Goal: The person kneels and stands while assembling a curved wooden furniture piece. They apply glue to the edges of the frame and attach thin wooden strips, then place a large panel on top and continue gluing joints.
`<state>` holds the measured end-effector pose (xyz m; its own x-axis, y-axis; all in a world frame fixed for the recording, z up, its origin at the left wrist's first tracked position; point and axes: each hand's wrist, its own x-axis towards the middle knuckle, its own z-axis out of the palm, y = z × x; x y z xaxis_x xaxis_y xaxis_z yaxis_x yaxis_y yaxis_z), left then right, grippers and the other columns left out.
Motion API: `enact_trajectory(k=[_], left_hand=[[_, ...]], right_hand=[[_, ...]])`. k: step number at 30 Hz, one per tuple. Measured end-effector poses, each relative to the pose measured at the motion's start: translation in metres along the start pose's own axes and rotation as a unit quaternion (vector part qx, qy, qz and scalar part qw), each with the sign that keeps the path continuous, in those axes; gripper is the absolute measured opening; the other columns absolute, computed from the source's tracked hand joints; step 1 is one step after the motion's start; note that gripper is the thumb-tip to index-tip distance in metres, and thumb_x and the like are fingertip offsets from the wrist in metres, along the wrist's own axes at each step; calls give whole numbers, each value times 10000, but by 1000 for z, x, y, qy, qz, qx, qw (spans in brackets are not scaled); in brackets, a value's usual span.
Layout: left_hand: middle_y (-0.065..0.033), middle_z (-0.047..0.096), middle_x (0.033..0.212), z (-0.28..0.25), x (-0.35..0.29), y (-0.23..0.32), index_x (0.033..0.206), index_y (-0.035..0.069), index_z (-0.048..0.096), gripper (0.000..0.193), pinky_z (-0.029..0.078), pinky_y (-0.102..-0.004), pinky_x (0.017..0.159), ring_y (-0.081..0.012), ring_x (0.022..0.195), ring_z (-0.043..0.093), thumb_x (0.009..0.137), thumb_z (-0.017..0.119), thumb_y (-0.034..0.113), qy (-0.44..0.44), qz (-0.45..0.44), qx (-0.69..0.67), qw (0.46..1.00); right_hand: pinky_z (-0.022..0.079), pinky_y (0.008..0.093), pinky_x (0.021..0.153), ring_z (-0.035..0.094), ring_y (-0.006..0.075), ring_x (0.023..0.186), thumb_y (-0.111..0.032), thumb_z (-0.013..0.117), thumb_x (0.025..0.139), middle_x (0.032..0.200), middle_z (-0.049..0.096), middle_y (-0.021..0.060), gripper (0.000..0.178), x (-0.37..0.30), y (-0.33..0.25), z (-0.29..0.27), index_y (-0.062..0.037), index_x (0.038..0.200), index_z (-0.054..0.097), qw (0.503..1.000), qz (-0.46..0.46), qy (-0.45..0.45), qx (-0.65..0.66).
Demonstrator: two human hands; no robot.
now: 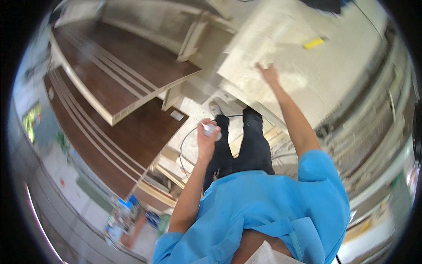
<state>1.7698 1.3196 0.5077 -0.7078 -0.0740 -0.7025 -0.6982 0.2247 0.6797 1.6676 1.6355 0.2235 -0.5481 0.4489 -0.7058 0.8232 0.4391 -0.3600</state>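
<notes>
Here, the left grip [205,137] curls closed around a small, whitish, blurred bottle [210,130], its long axis slanting and nozzle [202,125] pointing far left, between the right edges of the brown panels [125,72] and the pale counter [316,66], over which the right grip [269,75] spreads loosely, seemingly empty.

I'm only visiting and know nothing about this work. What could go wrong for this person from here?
The dark cable running by the person's legs might catch a foot. The small pale container in the left hand could slip or spill if the grip loosens; I can't tell whether it's closed. The lower brown panel's edge looks close to that hand, so knuckles could perhaps knock it.
</notes>
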Motion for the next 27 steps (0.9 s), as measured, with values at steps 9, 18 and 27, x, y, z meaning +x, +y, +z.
enact_trajectory(k=[9,18,27], left_hand=[[-64,624,1203,5,-31,-73,1413,76,449,648,501,-304,936,-143,1063,591,887,823,134,71,-33,-31,996],[-64,648,1265,-24,-57,-95,1429,106,468,685,459,-350,1053,-194,1206,584,868,853,184,59,-3,-135,989],[-65,650,1223,-51,-125,-215,1400,118,495,661,494,-348,998,-206,1139,621,856,864,190,172,1,-186,967]], right_hand=[[526,500,994,599,382,1250,-833,719,719,1440,483,337,1329,170,-6,99,213,1441,330,956,156,215,-125],[555,479,875,724,322,1021,-897,547,774,1113,764,165,976,157,84,60,-2,1090,773,960,43,82,-264],[498,456,944,607,275,1123,-468,761,817,1202,658,160,717,73,121,86,78,1255,606,994,68,74,48]])
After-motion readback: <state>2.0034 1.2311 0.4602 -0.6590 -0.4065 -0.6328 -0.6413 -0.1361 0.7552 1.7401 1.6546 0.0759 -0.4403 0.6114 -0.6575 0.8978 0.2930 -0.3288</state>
